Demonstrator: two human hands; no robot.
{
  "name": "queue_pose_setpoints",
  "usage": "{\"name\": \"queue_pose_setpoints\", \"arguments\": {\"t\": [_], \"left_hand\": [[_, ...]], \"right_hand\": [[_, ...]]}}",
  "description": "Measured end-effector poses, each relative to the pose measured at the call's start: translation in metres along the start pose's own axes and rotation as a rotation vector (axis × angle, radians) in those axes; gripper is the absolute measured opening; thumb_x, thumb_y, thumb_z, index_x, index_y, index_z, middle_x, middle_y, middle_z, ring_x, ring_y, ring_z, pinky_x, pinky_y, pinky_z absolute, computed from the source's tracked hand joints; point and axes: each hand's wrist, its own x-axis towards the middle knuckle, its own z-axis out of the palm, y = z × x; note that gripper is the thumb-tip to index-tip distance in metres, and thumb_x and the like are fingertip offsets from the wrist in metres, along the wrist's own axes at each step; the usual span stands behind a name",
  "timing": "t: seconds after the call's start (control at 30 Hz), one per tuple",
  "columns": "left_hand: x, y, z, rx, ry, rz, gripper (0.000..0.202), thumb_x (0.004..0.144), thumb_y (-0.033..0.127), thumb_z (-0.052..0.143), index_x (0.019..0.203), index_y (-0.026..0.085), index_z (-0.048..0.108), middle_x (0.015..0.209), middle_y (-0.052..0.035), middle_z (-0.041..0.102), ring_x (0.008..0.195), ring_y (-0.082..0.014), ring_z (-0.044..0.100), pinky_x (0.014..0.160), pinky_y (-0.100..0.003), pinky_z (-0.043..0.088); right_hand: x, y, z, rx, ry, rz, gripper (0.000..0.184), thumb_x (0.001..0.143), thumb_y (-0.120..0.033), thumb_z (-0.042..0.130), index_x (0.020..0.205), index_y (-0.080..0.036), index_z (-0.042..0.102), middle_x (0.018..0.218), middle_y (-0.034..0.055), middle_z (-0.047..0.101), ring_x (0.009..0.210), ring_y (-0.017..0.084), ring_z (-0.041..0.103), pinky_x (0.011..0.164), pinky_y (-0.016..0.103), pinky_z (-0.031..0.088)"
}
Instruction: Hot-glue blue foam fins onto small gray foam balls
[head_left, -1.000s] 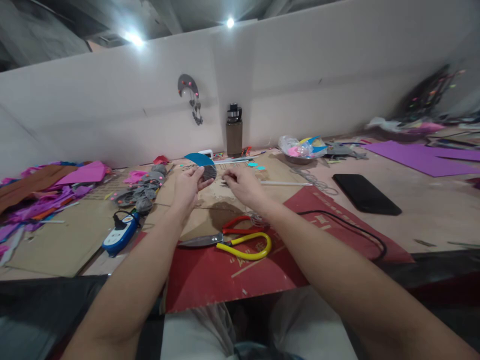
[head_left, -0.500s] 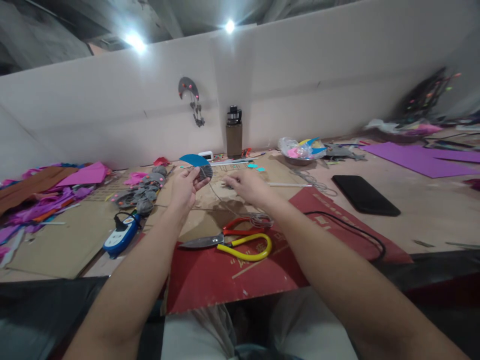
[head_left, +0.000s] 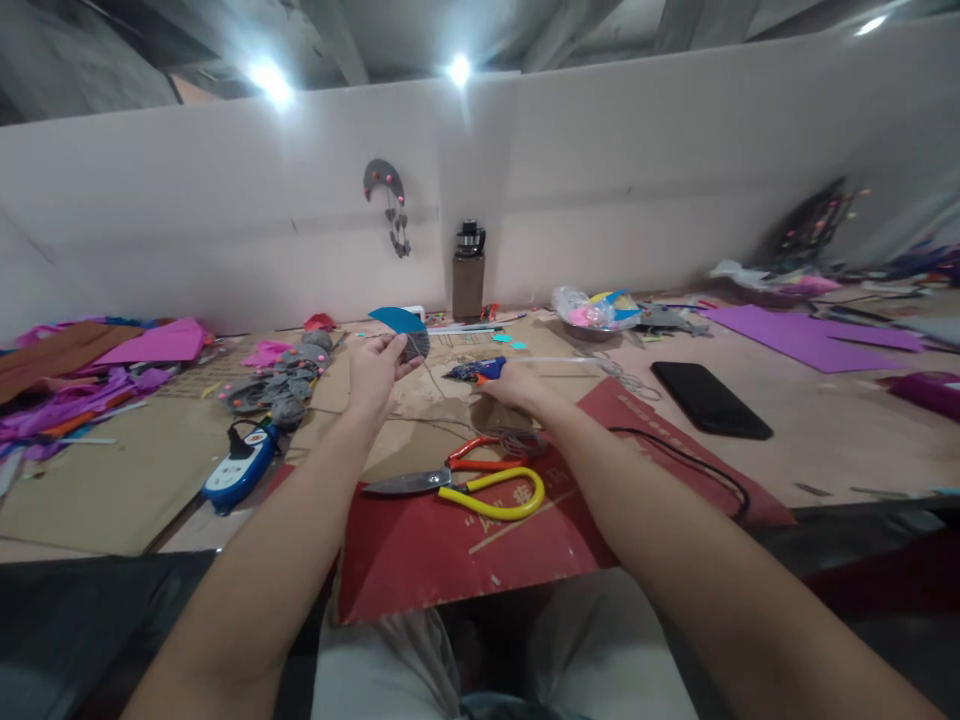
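My left hand pinches a blue crescent-shaped piece, one end of which is wrapped in grey yarn. A strand of the yarn hangs from it toward the cardboard. Closed around a blue and orange glue gun is my right hand, with a clear glue stick poking out behind. The gun's nozzle points left, toward the crescent, and is apart from it. Below both hands, scissors with one red and one yellow handle lie on red cardboard. Loose grey yarn sits beside them.
Grey yarn pieces and a blue-and-white power strip lie at left. A brown bottle stands by the wall. To the right are a bowl with bagged scraps, a black phone and purple sheets.
The glue gun is now visible in my right hand, which has shifted slightly right. My left hand keeps its hold on the crescent. The view has turned a little.
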Motion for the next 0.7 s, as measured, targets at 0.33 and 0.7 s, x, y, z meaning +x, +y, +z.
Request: {"name": "queue_pose_setpoints", "arguments": {"t": [0.33,0.7], "left_hand": [[0.003,-0.002,-0.005,0.053,0.017,-0.022,0.012,0.073,0.021,0.067,0.073,0.013,0.058,0.073,-0.0024,0.063,0.067,-0.0113,0.062,0.069,-0.032,0.058],[0.01,-0.01,-0.014,0.135,0.006,0.005,0.022,0.068,0.029,0.072,0.064,0.014,0.057,0.063,0.0016,0.054,0.062,-0.0096,0.056,0.067,-0.028,0.057]], "right_hand": [[-0.021,-0.054,-0.027,0.715,0.102,-0.106,0.037,0.067,-0.015,0.048,0.103,-0.022,0.054,0.096,0.0066,0.063,0.067,0.015,0.061,0.055,0.027,0.051],[-0.031,-0.061,-0.018,0.66,-0.084,-0.367,0.025,0.077,-0.026,0.049,0.102,-0.021,0.047,0.09,0.0008,0.058,0.056,0.008,0.045,0.044,0.021,0.04]]}}
